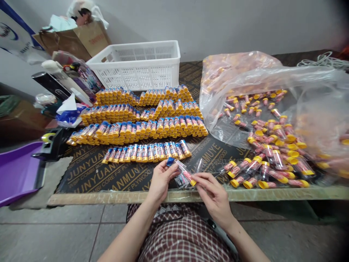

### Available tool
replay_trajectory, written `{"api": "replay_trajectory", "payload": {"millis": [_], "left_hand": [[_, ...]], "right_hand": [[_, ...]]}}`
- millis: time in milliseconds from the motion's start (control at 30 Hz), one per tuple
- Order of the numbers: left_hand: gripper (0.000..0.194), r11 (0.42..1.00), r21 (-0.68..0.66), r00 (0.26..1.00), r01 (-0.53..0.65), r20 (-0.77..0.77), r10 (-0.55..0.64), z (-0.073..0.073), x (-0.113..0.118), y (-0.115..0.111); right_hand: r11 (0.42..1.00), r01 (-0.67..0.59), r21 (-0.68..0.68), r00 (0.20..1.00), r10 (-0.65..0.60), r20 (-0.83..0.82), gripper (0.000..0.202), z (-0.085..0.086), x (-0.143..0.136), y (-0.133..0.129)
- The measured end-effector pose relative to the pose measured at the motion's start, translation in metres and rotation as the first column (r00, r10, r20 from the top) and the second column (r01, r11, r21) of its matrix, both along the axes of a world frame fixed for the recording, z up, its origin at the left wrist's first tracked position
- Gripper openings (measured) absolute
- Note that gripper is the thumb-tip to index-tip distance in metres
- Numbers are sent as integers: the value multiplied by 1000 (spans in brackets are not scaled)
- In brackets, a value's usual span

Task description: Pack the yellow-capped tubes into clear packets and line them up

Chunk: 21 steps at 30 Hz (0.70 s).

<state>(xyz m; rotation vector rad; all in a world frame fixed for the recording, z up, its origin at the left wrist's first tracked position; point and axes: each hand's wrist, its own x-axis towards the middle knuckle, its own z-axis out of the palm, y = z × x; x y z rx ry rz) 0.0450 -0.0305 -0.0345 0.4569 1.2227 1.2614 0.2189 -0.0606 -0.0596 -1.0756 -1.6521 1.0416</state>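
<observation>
My left hand (160, 182) is closed, pinching a small blue piece (170, 161) at the upper end of a clear candy tube (184, 172). Pink bits fill the lower part of this tube, and its yellow cap (193, 182) is between the fingertips of my right hand (214, 196). The tube is tilted, yellow end toward me. Beneath it lie some clear and printed film sleeves (181, 181), partly hidden by my hands. Just beyond, a single row of labelled tubes (147, 152) with blue tops and yellow bottoms lies on the black board (89, 176).
Stacked rows of labelled tubes (141, 127) lie behind, before a white plastic basket (144, 69). At right, loose yellow-capped tubes (275, 156) spill from a large clear bag (240, 78). A purple dustpan (20, 171), bottles (53, 82) and a cardboard box (91, 38) are at left.
</observation>
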Motion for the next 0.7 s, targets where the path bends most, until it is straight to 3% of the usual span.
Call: {"api": "replay_trajectory", "payload": {"millis": [167, 300, 400, 600, 700], "left_hand": [[45, 995, -34, 993, 93, 80, -90, 3, -1, -2], [47, 969, -93, 972, 227, 75, -220, 6, 1, -7], [38, 942, -114, 948, 316, 59, -311, 9, 5, -12], [37, 916, -142, 927, 374, 60, -369, 11, 12, -19], [40, 905, -150, 918, 397, 73, -390, 10, 14, -22]], "right_hand": [[997, -64, -41, 995, 61, -81, 37, -6, -4, 0], [997, -3, 74, 1000, 2, 12, 54, -6, -5, 4], [988, 7, 152, 998, -17, 67, 73, -2, -4, 9], [971, -223, 88, 974, 219, 52, 86, 1, 1, 11], [964, -256, 71, 967, 255, 16, 86, -1, 2, 9]]}}
